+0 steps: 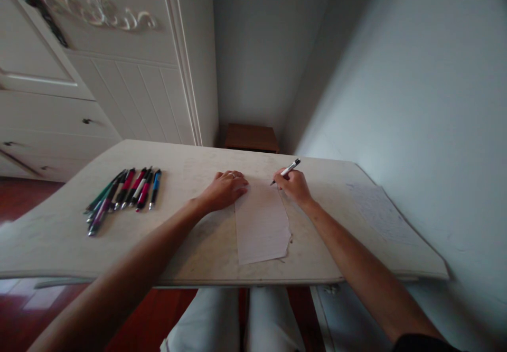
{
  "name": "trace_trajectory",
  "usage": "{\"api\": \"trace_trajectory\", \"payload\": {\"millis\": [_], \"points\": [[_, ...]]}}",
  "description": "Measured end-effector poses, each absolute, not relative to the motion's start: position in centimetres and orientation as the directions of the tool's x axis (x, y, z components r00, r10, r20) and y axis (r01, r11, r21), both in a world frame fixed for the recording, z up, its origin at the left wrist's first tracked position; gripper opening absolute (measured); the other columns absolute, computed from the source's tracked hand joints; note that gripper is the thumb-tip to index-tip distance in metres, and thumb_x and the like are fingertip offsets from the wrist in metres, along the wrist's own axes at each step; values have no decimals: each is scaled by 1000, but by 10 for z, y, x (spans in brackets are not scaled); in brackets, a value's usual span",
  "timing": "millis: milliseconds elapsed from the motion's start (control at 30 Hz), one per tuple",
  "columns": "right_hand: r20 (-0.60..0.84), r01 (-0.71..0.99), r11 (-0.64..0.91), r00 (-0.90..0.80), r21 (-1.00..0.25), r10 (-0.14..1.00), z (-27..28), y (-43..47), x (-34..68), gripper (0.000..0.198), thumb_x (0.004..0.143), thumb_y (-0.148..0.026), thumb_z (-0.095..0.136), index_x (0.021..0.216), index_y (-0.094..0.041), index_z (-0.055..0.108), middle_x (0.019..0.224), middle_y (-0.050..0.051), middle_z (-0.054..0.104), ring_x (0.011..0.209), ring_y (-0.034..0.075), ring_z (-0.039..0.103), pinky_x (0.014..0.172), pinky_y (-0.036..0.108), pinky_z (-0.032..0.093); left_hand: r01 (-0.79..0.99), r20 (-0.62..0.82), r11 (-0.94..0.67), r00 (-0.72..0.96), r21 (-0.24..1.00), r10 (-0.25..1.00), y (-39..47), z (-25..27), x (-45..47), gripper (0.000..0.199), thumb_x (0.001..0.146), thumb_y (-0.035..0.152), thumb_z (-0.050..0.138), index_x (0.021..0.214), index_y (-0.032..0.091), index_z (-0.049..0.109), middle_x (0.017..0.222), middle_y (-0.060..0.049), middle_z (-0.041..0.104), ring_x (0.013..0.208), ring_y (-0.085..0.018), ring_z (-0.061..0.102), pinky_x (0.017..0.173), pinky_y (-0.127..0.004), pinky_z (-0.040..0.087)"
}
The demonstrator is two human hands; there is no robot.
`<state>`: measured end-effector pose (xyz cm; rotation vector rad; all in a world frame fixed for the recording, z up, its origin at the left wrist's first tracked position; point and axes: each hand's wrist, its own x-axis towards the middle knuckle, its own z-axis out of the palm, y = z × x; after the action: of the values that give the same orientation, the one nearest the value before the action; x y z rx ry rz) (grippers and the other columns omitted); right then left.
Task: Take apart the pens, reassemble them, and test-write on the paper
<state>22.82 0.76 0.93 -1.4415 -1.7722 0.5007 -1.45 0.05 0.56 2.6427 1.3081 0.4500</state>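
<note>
A white pen (291, 167) with a dark end is gripped in my right hand (295, 185), its tip pointing down at the upper right of a sheet of paper (262, 230). Whether the tip touches the paper I cannot tell. The sheet has a ragged right edge and lies in front of me on the table; I make out no writing on it. My left hand (225, 189) rests flat over the sheet's upper left edge, fingers stretched out, with a ring on one finger. It holds nothing.
Several pens (132, 188) in red, black, green, purple and blue lie grouped on the left of the white table (190, 167). Another paper (378, 209) with writing lies at the right, near the wall (443, 130). A white cabinet (130, 88) and a brown wooden piece (251, 136) stand beyond.
</note>
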Motion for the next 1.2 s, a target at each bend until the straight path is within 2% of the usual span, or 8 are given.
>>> {"api": "trace_trajectory", "payload": {"millis": [367, 800, 1067, 1200], "points": [[361, 657, 330, -94, -678, 928, 6, 8, 227, 29, 81, -37, 53, 62, -17, 64, 50, 2, 59, 50, 14, 56, 53, 23, 38, 748, 195, -604, 572, 275, 797, 2, 5, -15, 32, 95, 36, 42, 113, 25, 66, 126, -9, 62, 120, -26, 53, 98, -44, 38], [367, 643, 343, -102, -685, 925, 5, 6, 225, 31, 84, -41, 55, 68, -17, 67, 55, 3, 63, 55, 16, 61, 55, 23, 40, 779, 215, -557, 514, 289, 830, 1, 8, -13, 33, 92, 22, 45, 121, 19, 61, 127, -10, 62, 117, -26, 55, 100, -44, 40], [391, 618, 400, -159, -676, 907, 3, 4, 222, 37, 88, -46, 54, 70, -17, 67, 58, 2, 64, 58, 16, 62, 55, 23, 40, 717, 263, -612, 553, 334, 791, 2, 1, -13, 37, 94, 42, 45, 122, 23, 62, 128, -10, 61, 121, -26, 52, 104, -46, 38], [393, 607, 405, -162, -684, 905, 4, 3, 222, 38, 88, -49, 53, 71, -17, 66, 55, 1, 61, 56, 16, 60, 54, 23, 39, 697, 251, -637, 585, 330, 771, 1, -1, -13, 37, 93, 43, 48, 122, 26, 63, 129, -9, 61, 123, -26, 51, 105, -47, 35]]}}
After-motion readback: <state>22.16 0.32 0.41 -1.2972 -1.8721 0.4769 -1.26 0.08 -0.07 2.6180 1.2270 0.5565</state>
